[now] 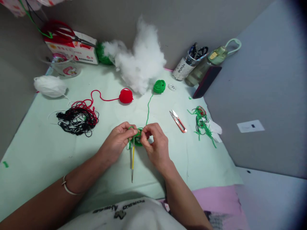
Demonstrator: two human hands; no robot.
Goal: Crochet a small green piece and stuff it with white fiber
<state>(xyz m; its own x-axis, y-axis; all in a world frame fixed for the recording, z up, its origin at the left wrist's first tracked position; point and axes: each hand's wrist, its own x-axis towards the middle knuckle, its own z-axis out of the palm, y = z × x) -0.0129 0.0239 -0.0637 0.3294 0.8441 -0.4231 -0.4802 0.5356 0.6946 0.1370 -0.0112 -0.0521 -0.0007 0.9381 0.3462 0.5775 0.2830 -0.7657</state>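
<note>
One strand of green yarn (148, 110) trails from its ball (159, 86) in the head view; above the table (107, 115), the left hand (117, 139) pinches a looped green piece (138, 144) beside a yellow hook (133, 157), the right hand (157, 142) pinching its edge. Yarn-looping appears under way, likely calling for steady tension next.

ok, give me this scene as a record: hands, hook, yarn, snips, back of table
left hand: pinching green piece
right hand: fingers at the piece's right side; exact grip unclear
hook: yellow handle; one end at left fingers, other toward wearer
green ball: strand runs to hands
red ball: strand runs to black tangle
snips: right of hands, blades apart
back: stuffing, bottle
</note>
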